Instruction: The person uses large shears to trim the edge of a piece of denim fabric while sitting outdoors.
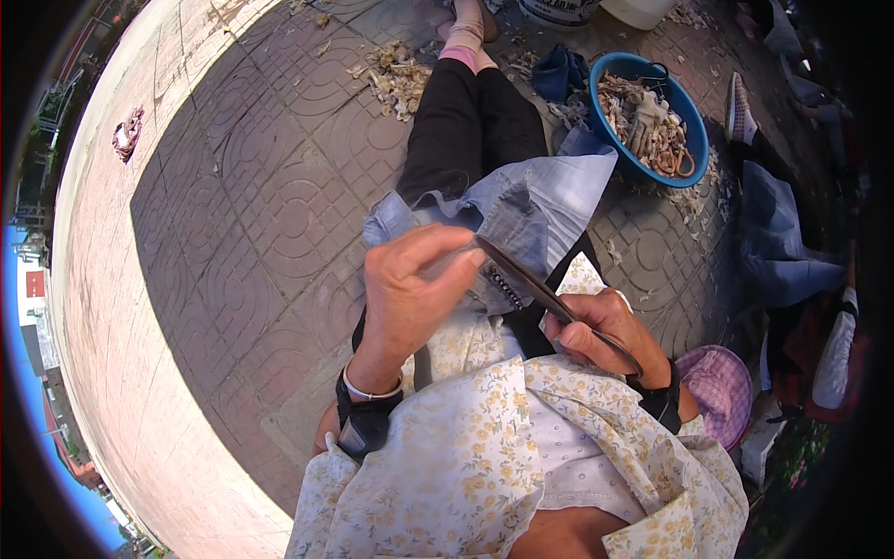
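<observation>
My right hand (603,328) is wrapped round a long, narrow, dark metal tool (526,277) with a curved back end; its exact kind is unclear. The tool slants up and left, its tip reaching my left fingertips. My left hand (416,284) is closed in a pinch of thumb and forefinger beside that tip. Whatever it may hold is too small to make out. Under both hands, blue-grey denim cloth (568,182) is spread over my lap. A short row of dark beads (504,287) lies on it, below the tool.
A blue basin (603,140) of brownish and pale scraps, with a glove on top, stands ahead right. Dark blue cloth (560,74) lies beside it. Pale scraps (396,82) are heaped near my outstretched legs. At right are a checked pink hat-like item (715,391) and another person's shoe (740,110).
</observation>
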Tool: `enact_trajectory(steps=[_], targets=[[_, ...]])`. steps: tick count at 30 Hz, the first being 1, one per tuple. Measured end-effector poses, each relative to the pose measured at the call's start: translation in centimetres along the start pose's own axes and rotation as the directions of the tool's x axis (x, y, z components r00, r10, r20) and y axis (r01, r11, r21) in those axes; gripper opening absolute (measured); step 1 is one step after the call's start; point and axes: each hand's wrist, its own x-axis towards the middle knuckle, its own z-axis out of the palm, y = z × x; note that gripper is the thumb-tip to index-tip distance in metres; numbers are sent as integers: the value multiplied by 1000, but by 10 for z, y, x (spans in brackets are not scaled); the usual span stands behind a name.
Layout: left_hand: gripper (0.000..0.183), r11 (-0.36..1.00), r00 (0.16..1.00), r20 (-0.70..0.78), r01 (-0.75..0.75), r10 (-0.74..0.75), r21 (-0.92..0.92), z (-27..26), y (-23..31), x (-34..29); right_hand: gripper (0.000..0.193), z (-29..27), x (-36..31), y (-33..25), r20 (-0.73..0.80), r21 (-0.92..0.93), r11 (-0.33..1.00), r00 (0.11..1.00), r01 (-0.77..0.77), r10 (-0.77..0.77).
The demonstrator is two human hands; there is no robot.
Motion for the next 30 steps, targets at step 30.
enact_trajectory(steps=[30], targets=[[18, 944, 982, -16, 177, -189, -279, -7, -4, -3, 59, -3, -4, -10, 123, 278, 947, 984, -162, 132]])
